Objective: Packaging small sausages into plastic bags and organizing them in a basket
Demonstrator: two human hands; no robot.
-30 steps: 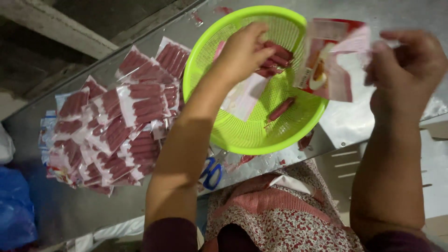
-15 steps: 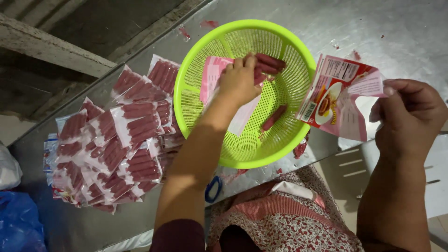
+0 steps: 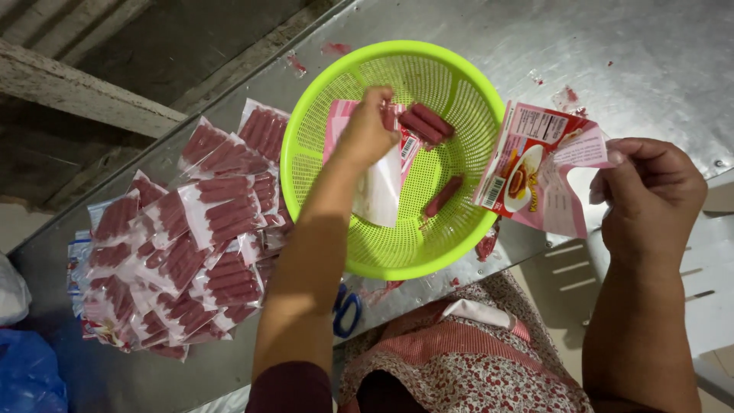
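My left hand [image 3: 368,126] reaches into a lime-green plastic basket [image 3: 321,115] on the steel table and grips a clear-and-pink sausage packet [image 3: 380,183] hanging down inside it. A few loose red sausages [image 3: 425,125] lie in the basket beside that hand. My right hand [image 3: 650,199], out past the basket's right rim, pinches an empty pink printed wrapper [image 3: 535,168] held up in the air.
A heap of several sealed packs of red sausages [image 3: 191,245] lies left of the basket on the metal table [image 3: 650,53]. Blue-handled scissors [image 3: 348,310] peek out under my left forearm. A blue bag [image 3: 27,375] sits at the lower left corner.
My left hand has moved deeper into the basket, with the clear packet now hanging down from it. The right hand with the pink wrapper has lowered and drifted right of the rim.
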